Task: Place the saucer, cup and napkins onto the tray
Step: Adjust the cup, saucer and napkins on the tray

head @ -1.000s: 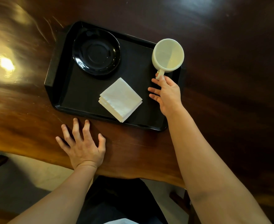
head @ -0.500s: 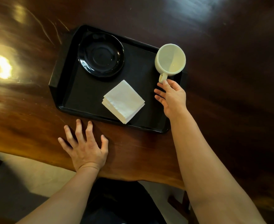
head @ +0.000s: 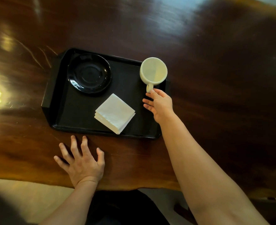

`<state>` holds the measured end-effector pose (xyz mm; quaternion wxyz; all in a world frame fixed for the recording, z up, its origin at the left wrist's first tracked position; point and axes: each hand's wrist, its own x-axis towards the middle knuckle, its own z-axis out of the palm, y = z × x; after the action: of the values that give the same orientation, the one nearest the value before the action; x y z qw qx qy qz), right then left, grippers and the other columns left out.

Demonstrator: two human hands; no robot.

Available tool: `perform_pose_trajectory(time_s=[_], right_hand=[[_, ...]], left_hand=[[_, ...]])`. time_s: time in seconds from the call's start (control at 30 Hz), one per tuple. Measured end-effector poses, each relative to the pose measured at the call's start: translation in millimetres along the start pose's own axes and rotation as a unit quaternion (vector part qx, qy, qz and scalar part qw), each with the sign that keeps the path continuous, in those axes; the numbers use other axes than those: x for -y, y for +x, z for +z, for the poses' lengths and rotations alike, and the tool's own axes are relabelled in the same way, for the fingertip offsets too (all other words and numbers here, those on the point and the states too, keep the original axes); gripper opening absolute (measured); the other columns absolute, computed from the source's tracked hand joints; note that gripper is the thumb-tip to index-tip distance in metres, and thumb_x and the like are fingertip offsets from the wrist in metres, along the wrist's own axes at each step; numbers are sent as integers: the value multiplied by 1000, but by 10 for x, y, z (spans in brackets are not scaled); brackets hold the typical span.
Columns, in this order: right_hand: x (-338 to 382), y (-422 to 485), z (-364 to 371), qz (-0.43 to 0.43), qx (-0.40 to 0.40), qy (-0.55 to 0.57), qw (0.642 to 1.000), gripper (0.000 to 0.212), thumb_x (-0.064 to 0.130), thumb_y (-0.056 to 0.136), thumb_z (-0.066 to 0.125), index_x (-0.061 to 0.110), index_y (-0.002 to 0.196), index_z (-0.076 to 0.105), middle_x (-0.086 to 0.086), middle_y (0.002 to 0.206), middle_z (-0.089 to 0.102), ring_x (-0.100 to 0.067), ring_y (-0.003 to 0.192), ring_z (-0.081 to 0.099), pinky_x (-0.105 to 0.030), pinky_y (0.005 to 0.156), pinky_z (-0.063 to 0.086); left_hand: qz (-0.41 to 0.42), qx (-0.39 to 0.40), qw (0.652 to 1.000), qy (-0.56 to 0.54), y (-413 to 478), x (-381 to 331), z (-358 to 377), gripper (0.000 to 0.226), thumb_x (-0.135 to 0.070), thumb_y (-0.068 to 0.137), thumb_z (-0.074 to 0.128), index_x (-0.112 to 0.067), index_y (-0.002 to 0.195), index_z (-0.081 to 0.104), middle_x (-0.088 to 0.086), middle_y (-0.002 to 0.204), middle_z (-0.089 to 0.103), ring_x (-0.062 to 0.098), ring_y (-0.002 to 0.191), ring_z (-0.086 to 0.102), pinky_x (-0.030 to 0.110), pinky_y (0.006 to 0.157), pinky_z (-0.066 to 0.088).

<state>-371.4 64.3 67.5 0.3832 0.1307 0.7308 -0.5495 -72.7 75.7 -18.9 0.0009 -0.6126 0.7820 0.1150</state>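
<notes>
A: Where is the cup (head: 154,70)?
B: Upright in the tray's (head: 78,127) far right corner; its handle points at your right hand (head: 161,105), whose fingertip touches it, fingers loose. Your left hand (head: 82,163) rests spread on the table (head: 215,95).

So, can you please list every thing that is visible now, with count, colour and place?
tray: one, black, on the table, centre of view.
saucer: one, black, in the tray's far left corner.
napkins: one folded stack, white, near middle of the tray.
cup: one, cream white, upright, at the tray's far right corner.
table: one, dark glossy wood.
left hand: one, spread on the table in front of the tray.
right hand: one, fingertips at the cup handle.
</notes>
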Motion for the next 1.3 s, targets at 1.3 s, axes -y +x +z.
perform_pose_trajectory(time_s=[1.3], right_hand=[[118, 70, 1491, 72, 123, -239, 961, 21, 14, 103, 47, 0, 94, 61, -7, 64, 60, -7, 35, 41, -18, 33, 29]], left_hand=[[14, -20, 1000, 4, 18, 13, 34, 68, -62, 89, 40, -22, 141, 57, 14, 158, 42, 46, 151, 26, 69, 121, 9]])
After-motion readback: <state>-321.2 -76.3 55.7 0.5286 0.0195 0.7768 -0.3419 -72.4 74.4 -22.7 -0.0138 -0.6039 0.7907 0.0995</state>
